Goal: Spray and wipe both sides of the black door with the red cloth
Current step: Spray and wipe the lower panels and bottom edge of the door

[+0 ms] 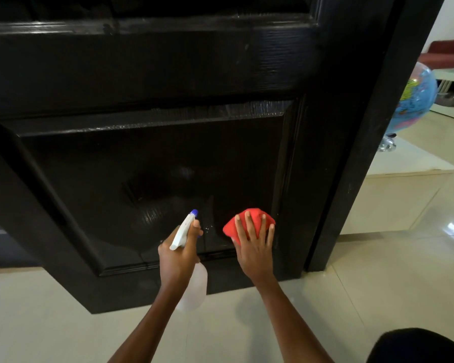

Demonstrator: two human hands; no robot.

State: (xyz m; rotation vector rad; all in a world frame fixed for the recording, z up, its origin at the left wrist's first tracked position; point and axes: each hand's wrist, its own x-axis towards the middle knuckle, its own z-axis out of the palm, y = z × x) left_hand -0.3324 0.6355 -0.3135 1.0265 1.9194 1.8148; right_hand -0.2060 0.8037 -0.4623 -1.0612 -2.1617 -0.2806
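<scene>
The black door [147,163] fills most of the view, its lower recessed panel in front of me with wet streaks and droplets near the bottom. My left hand [177,254] grips a white spray bottle [192,286] with a blue nozzle tip, pointed at the panel. To its right, my right hand [254,243] presses the red cloth [247,222] flat against the panel's lower right corner, fingers spread straight over it.
The door's edge and the black frame [351,179] stand at right. Beyond the frame are a blue globe [412,100] on a low cream platform [404,174] and glossy cream floor tiles [63,323]. A dark shape [417,347] sits at the bottom right.
</scene>
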